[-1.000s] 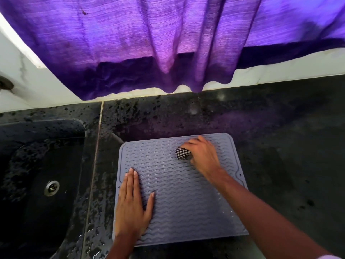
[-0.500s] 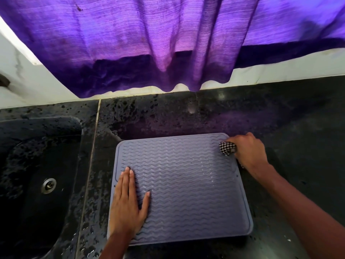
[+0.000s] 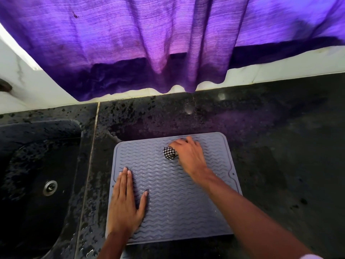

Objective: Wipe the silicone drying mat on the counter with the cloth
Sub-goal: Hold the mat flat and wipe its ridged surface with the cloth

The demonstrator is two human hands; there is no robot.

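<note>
Pressure is mattering now: the right hand [image 3: 189,158], fingers clamped on the bunched checkered cloth [image 3: 169,153], is rubbing the far middle of the silicone drying mat [image 3: 177,206] on the black counter [image 3: 280,156], and the left hand [image 3: 124,205], fingers straight together, is wisely pinning its near left side.

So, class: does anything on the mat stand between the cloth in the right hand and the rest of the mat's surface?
Only the left hand, resting flat on the near-left part of the mat. Nothing else visible blocks the cloth gripped by the right hand.
</note>
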